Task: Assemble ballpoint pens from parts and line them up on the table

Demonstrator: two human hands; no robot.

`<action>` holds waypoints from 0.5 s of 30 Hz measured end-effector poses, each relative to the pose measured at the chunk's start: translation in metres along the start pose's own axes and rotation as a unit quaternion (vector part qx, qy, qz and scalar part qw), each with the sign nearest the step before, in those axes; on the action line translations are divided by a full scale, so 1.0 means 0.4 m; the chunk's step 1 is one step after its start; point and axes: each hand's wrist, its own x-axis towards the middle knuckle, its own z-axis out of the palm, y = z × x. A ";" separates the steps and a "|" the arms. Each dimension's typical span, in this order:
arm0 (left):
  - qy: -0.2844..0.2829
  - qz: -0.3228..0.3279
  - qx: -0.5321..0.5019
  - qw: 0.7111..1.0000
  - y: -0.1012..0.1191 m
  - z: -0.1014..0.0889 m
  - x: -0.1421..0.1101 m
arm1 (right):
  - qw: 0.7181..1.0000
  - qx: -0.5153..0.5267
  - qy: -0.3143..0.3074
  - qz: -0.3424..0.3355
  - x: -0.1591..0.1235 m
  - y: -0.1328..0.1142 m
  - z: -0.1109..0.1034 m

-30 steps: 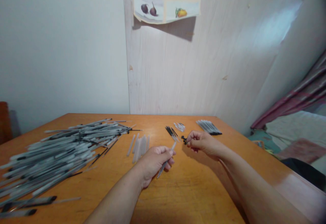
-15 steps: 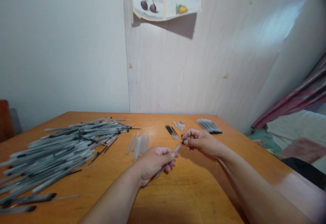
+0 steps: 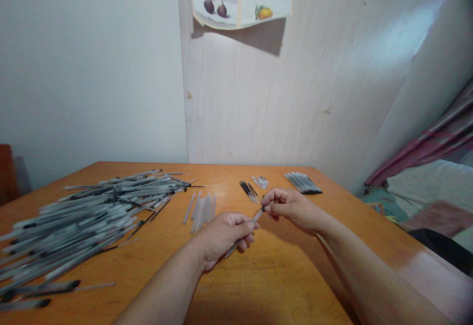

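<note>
My left hand [image 3: 227, 236] is closed around a translucent pen [image 3: 257, 215], which slants up to the right with its pointed end below my fingers. My right hand [image 3: 286, 204] pinches a small black end plug [image 3: 263, 209] at the pen's upper end; the two appear to touch. How far the plug sits in the barrel is too small to tell. Just beyond the fingers lie several black-and-clear refills [image 3: 248, 190] and small clear pen tips [image 3: 260, 182]. Empty translucent barrels [image 3: 201, 211] rest left of my left hand.
A large heap of pens and barrels [image 3: 88, 216] covers the table's left side. A neat row of pens with black ends [image 3: 303, 183] lies at the back right. Behind the wooden table [image 3: 258, 285] stands a wall with a fruit poster [image 3: 242, 7].
My right hand has moved left, bringing a black plug to the upper end of the pen. My left hand has stayed nearly in place, and the pen's upper part now shows less above its fingers.
</note>
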 end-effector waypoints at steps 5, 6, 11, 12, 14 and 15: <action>0.002 -0.003 -0.005 1.000 0.003 0.004 -0.002 | 1.000 -0.003 -0.003 0.002 -0.004 -0.005 0.002; 0.004 -0.003 -0.006 1.000 0.003 0.004 -0.002 | 1.000 -0.004 -0.003 0.002 -0.005 -0.006 0.002; 0.013 -0.006 -0.006 1.000 0.003 0.007 -0.003 | 1.000 -0.007 -0.005 0.001 -0.006 -0.007 0.003; 0.013 -0.006 -0.006 1.000 0.003 0.007 -0.004 | 1.000 -0.008 -0.005 0.001 -0.005 -0.006 0.004; 0.013 -0.006 -0.008 1.000 0.006 0.009 -0.006 | 1.000 -0.009 -0.004 0.000 -0.004 -0.004 0.004; 0.013 -0.006 -0.009 1.000 0.007 0.010 -0.007 | 1.000 -0.009 -0.005 -0.001 -0.004 -0.004 0.005</action>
